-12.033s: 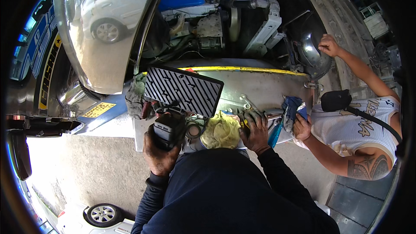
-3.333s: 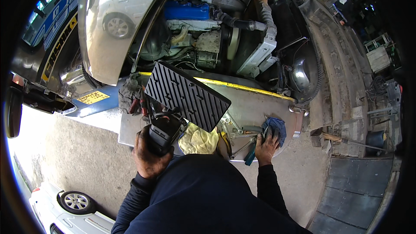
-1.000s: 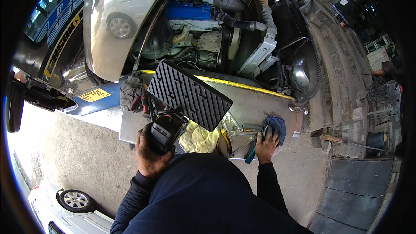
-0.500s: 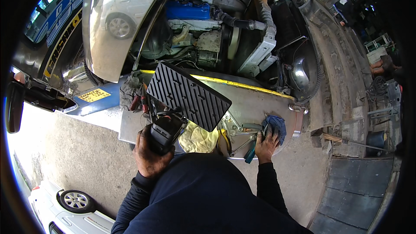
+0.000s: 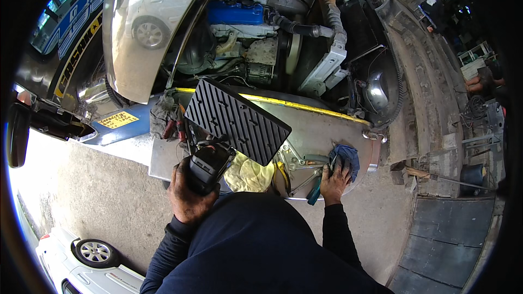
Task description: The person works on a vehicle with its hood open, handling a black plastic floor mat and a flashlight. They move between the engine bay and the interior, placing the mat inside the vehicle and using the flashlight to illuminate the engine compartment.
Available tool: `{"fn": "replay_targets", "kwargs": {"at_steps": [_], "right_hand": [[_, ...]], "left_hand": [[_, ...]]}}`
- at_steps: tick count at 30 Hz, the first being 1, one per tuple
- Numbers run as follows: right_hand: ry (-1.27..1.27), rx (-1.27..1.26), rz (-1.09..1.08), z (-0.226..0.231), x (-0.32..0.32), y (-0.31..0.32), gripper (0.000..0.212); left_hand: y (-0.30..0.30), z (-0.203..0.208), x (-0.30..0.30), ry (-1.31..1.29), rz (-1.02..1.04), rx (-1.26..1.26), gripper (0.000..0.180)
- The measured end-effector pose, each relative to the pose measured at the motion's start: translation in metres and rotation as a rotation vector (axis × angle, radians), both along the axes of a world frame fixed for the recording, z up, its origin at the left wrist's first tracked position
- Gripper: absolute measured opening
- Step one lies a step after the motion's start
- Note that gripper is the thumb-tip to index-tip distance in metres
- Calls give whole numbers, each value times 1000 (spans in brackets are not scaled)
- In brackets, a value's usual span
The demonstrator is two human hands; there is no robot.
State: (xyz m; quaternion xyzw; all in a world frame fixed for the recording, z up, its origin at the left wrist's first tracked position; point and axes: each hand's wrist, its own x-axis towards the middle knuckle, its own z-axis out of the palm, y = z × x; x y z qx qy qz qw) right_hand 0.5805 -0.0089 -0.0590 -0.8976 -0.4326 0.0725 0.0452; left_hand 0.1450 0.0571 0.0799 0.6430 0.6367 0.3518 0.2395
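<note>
My left hand (image 5: 188, 197) is closed around a black boxy device (image 5: 206, 167) with rounded edges, whose exact kind I cannot make out. Just beyond it lies a black ribbed panel (image 5: 238, 121), tilted over the car's fender (image 5: 313, 125); whether the two are joined is hidden. With fingers spread flat, my right hand (image 5: 336, 182) rests on the fender against a crumpled blue cloth (image 5: 348, 160). Beside that hand are a teal-handled tool (image 5: 314, 191) and several wrenches (image 5: 294, 154). Yellow-handled pliers (image 5: 282, 174) lie next to a yellow cloth (image 5: 249, 175).
Beyond the fender is the open engine bay with a blue engine cover (image 5: 236, 13); the raised hood (image 5: 144, 27) stands at left. A grey rag (image 5: 162, 114) and red-handled tools (image 5: 173, 129) sit left of the panel. A white car (image 5: 81, 264) is at lower left.
</note>
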Motion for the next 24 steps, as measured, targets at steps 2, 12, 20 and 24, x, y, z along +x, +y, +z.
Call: {"fn": "replay_targets", "kwargs": {"at_steps": [2, 12, 20, 24], "right_hand": [[-2, 9, 4, 0, 0, 0, 73], [-20, 34, 21, 0, -1, -1, 72], [-16, 26, 18, -3, 1, -1, 71], [-16, 33, 22, -5, 3, -3, 71]], "left_hand": [[0, 0, 0, 2, 3, -6, 87], [0, 0, 0, -7, 8, -19, 87], [-2, -1, 1, -19, 6, -16, 86], [-1, -1, 1, -5, 10, -14, 86]]}}
